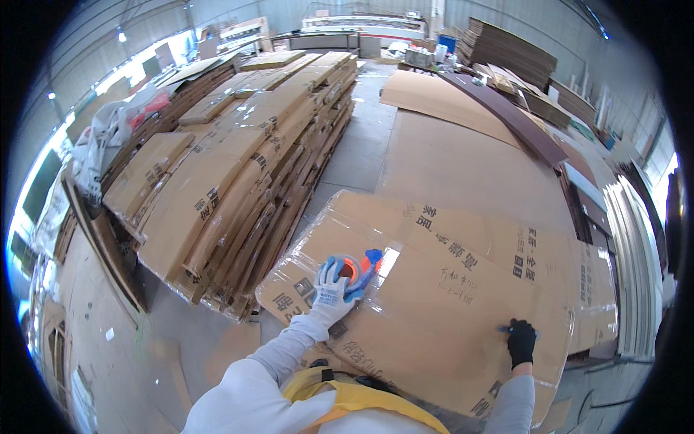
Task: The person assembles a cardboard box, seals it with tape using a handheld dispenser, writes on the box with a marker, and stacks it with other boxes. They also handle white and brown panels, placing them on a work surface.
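Observation:
A wide cardboard package [412,325], sealed with clear tape and bearing printed and handwritten marks, lies before me. My left hand [333,287], in a white and blue glove, grips a blue and orange tape dispenser [371,266] over the package's left part, beside a shiny strip of tape. At the package's right side is my right hand [521,339], in a black glove, its fingers curled around a small dark tool [505,329] whose kind I cannot tell.
Long stacks of cardboard-wrapped panels [227,146] stand to the left. Behind the package lies a large flat brown sheet [439,157], with a dark red-brown board [504,116] along its right. Pale upright strips [631,260] stand at the far right.

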### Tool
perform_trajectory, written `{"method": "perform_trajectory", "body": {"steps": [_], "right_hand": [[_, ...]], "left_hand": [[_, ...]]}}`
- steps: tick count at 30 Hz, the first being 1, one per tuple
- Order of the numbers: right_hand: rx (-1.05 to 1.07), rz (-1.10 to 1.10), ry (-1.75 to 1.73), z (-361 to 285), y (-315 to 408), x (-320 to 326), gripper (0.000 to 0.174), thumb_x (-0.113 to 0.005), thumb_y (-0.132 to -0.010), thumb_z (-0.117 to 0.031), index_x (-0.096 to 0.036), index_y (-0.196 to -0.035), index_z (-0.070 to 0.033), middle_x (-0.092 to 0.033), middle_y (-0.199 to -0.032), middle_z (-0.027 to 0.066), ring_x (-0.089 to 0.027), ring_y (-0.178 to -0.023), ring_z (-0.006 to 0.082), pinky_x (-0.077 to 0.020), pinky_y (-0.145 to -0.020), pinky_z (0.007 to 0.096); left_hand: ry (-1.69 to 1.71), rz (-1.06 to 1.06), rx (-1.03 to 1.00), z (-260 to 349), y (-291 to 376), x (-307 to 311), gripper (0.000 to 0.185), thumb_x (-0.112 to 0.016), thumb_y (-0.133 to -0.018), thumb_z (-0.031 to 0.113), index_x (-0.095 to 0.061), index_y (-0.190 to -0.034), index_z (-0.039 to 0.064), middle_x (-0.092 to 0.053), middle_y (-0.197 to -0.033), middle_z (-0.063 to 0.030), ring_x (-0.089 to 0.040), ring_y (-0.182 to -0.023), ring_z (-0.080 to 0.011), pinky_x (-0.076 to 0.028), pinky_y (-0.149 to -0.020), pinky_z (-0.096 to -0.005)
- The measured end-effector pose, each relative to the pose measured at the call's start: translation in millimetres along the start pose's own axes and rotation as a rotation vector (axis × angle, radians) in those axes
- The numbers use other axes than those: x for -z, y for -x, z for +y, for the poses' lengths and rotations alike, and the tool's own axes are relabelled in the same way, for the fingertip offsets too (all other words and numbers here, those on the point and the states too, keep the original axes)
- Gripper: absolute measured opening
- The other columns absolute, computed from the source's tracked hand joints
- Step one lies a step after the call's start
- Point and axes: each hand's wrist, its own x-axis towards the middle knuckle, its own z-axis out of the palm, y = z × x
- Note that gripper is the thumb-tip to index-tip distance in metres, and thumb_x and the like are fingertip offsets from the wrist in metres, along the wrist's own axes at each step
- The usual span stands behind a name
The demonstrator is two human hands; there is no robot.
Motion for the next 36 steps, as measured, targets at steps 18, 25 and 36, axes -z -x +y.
{"method": "perform_trajectory", "body": {"steps": [18,25,36], "right_hand": [[-0.157,0.113,-0.357,23,14,15,0.027,-0.065,-0.072,-0.013,-0.062,-0.098,-0.005,-0.058,-0.085,0.0149,-0.058,-0.080,0.0343,-0.0475,-0.070,0.0437],[-0.211,0.118,-0.523,29,9,9,0.024,-0.066,-0.078,-0.018,-0.062,-0.098,-0.005,-0.063,-0.091,0.0160,-0.062,-0.084,0.0347,-0.0496,-0.074,0.0419],[-0.499,0.026,-0.700,-40,12,29,0.041,-0.064,-0.081,-0.029,-0.055,-0.118,-0.014,-0.066,-0.080,0.0139,-0.066,-0.072,0.0307,-0.0513,-0.064,0.0413]], "left_hand": [[0.090,-0.107,-0.252,214,-179,-151,0.045,-0.074,-0.070,0.039,-0.065,-0.110,0.022,-0.030,-0.144,-0.0218,-0.023,-0.136,-0.0448,-0.018,-0.110,-0.0589],[0.006,-0.313,-0.145,210,-206,-182,0.067,-0.064,-0.081,0.042,-0.044,-0.134,0.006,-0.034,-0.144,-0.0224,-0.024,-0.139,-0.0389,-0.019,-0.114,-0.0499],[0.041,-0.528,-0.254,139,-57,-112,0.069,-0.051,-0.091,0.044,-0.034,-0.141,0.000,-0.029,-0.150,-0.0210,-0.024,-0.140,-0.0361,-0.017,-0.115,-0.0465]]}}
